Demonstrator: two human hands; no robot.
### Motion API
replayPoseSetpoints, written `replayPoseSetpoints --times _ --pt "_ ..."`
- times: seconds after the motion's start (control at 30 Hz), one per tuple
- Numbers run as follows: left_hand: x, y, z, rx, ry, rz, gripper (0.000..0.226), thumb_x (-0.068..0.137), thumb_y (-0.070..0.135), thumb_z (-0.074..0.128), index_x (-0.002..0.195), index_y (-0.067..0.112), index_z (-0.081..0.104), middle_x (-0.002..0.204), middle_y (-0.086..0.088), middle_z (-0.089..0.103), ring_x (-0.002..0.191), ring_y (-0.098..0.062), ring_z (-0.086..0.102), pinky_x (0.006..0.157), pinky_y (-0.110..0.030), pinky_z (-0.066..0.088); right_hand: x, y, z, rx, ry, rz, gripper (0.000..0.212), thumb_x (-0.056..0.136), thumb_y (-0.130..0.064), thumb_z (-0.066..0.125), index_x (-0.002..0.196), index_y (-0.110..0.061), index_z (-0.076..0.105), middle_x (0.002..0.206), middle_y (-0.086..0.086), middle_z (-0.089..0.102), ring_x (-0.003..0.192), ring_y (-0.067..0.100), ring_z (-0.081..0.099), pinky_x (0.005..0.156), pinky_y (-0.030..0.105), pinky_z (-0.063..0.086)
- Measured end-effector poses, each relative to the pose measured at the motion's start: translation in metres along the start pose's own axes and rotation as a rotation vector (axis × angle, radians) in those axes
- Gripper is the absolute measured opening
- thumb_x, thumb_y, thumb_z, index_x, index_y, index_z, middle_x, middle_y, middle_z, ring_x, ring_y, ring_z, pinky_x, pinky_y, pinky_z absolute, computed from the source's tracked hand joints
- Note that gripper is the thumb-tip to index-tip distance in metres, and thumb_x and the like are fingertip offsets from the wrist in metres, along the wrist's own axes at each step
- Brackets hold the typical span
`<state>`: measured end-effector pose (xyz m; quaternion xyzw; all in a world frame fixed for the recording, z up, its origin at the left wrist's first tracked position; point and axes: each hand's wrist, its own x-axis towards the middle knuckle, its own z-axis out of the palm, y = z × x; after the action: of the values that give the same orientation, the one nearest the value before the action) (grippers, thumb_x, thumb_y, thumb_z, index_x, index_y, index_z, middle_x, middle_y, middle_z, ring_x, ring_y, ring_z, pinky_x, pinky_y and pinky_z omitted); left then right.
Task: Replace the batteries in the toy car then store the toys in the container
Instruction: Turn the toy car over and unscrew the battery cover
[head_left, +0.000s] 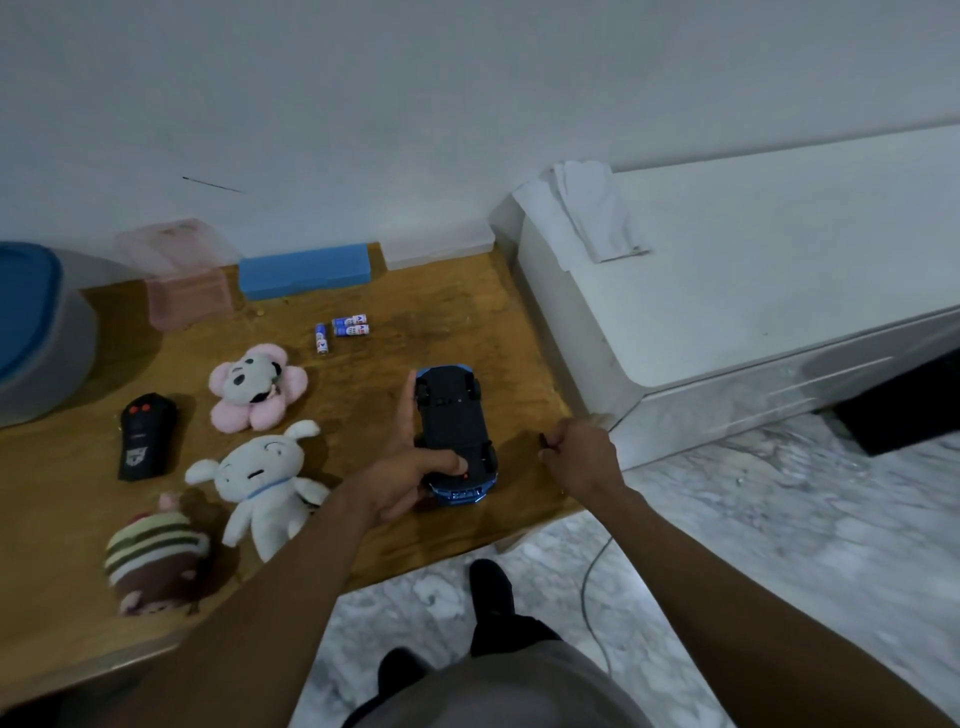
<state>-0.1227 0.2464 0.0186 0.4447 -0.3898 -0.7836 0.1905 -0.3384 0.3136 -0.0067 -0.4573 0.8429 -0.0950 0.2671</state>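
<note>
Three batteries (340, 329) wait farther back on surface (363, 374); left hand (410, 478) fingers clamp upturned toy car (454, 431), right hand (579, 457) pinches small dark tool; steady car, seat tip squarely.

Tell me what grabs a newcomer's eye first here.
The blue toy car lies belly-up near the wooden table's right edge, gripped by the left hand. The right hand pinches a small dark tool beside it. Three plush toys lie left, three blue-and-white batteries behind.
</note>
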Motion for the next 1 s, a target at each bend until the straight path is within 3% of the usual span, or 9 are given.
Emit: replayPoseSetpoints --times 0.27,0.43,0.57,0.7,0.83,1.0 --pt "0.001 0.001 -0.003 -0.031 -0.004 0.022 0.122 0.073 -0.028 0.056 0.144 0.06 0.01 0.139 -0.001 0.052 0.117 -0.025 0.059 0.081 -0.04 0.055 0.002 -0.002 -0.008 0.012 -0.015 -0.028 0.022 0.086 -0.027 0.066 0.094 -0.007 0.07 0.095 0.008 0.069 0.091 0.024 0.063 0.076 0.031 0.049" --pt "-0.008 0.007 -0.012 -0.037 -0.025 0.051 0.122 0.074 -0.027 0.058 0.144 0.059 0.008 0.127 0.003 0.058 0.112 -0.023 0.062 0.079 -0.04 0.056 0.007 -0.015 -0.018 0.032 0.044 -0.027 0.025 0.088 -0.033 0.061 0.087 -0.009 0.069 0.083 0.006 0.07 0.076 0.02 0.064 0.074 0.035 0.056" --pt "-0.016 0.014 -0.019 -0.023 -0.019 0.095 0.127 0.07 -0.028 0.062 0.146 0.057 0.006 0.126 0.004 0.061 0.114 -0.021 0.062 0.08 -0.039 0.057 0.004 -0.065 -0.039 0.184 0.048 -0.182 0.02 0.09 -0.032 0.061 0.1 -0.016 0.067 0.094 -0.007 0.064 0.085 0.011 0.06 0.076 0.026 0.048" --pt "-0.028 0.023 -0.033 -0.053 -0.058 0.167 0.132 0.06 -0.023 0.072 0.144 0.059 0.011 0.143 -0.007 0.05 0.124 -0.032 0.056 0.097 -0.056 0.048 -0.01 -0.124 -0.047 0.318 -0.113 -0.367 0.02 0.081 -0.043 0.066 0.097 -0.047 0.057 0.099 -0.009 0.067 0.094 0.014 0.064 0.085 0.04 0.056" --pt "-0.047 0.031 -0.051 -0.015 -0.031 0.238 0.128 0.062 -0.023 0.072 0.144 0.057 0.015 0.142 -0.013 0.05 0.121 -0.037 0.056 0.096 -0.063 0.046 -0.026 -0.163 -0.04 0.132 -0.117 -0.557 0.034 0.088 -0.025 0.065 0.121 -0.03 0.059 0.124 0.002 0.059 0.111 0.017 0.056 0.089 0.028 0.048" --pt "-0.074 0.032 -0.069 0.016 -0.009 0.273 0.125 0.071 -0.027 0.064 0.143 0.06 0.012 0.14 -0.012 0.052 0.12 -0.036 0.057 0.088 -0.053 0.054 -0.042 -0.192 -0.025 -0.019 -0.144 -0.648 0.039 0.091 -0.019 0.059 0.128 -0.034 0.058 0.131 0.009 0.043 0.12 0.025 0.045 0.095 0.026 0.037"
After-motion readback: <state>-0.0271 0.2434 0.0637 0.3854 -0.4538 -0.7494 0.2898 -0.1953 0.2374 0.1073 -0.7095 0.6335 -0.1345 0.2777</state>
